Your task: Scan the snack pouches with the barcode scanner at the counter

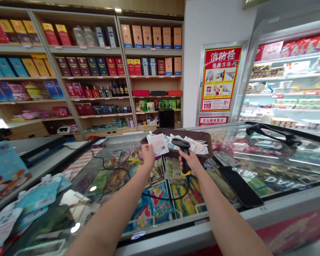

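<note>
My left hand [148,155] is closed on a small white spouted pouch [158,143], held up over the glass lid of a chest freezer [101,181]. My right hand [191,160] grips the yellow-and-black handle of a barcode scanner [181,145], whose head points left at the pouch. The scanner's black cable [173,199] loops down across the glass. Just behind both hands stands a dark wicker basket [205,137] holding several more white pouches.
A black phone [240,186] lies face down on the glass at right. Blue-and-white pouches [40,195] are piled at the left. Behind are wooden shelves of boxed goods [96,64], a red fire-hose poster [220,78], and an open chiller [290,81] at right.
</note>
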Tool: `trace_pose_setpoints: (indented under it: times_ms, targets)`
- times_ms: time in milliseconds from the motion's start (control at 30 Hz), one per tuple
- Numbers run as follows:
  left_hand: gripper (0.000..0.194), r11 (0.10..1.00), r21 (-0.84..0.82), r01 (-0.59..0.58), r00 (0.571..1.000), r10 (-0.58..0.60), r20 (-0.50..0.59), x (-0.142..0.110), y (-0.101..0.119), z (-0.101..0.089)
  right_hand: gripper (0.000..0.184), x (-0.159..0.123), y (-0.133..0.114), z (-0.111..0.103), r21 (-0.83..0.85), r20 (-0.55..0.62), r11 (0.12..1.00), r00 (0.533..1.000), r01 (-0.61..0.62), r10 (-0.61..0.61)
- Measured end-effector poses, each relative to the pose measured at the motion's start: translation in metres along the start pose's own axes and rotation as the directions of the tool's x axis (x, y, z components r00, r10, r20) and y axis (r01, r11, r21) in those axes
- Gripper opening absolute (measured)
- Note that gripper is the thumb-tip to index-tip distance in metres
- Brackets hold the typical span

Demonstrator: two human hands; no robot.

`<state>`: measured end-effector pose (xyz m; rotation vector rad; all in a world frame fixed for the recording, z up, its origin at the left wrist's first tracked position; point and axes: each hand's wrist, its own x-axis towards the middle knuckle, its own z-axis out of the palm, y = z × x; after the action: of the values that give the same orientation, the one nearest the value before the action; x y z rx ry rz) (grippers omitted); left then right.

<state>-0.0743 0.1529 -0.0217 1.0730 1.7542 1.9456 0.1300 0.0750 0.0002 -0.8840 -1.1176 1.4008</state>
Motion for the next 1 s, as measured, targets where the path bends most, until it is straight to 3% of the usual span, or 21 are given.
trace_pose_setpoints:
  times_ms: [100, 200, 433, 1000]
  targets:
    - [0.006, 0.997, 0.073, -0.005, 1.0, 0.006, -0.012, 0.0, -0.016, -0.027, 0.038, -0.006, 0.0, 0.002, -0.129, 0.123, 0.988, 0.987, -0.09, 0.106]
    - [0.007, 0.993, 0.117, 0.013, 1.0, -0.01, -0.026, -0.003, -0.019, -0.035, 0.036, -0.009, 0.002, 0.003, -0.218, 0.188, 0.967, 0.967, -0.13, 0.172]
    - [0.006, 0.991, 0.135, -0.011, 1.0, 0.015, -0.026, -0.014, -0.011, -0.034, 0.036, -0.011, 0.009, 0.003, -0.235, 0.214, 0.964, 0.961, -0.126, 0.178]
    - [0.005, 0.98, 0.199, 0.008, 0.999, -0.001, -0.032, -0.015, -0.003, -0.036, 0.04, -0.011, 0.014, 0.006, -0.248, 0.224, 0.956, 0.951, -0.154, 0.211]
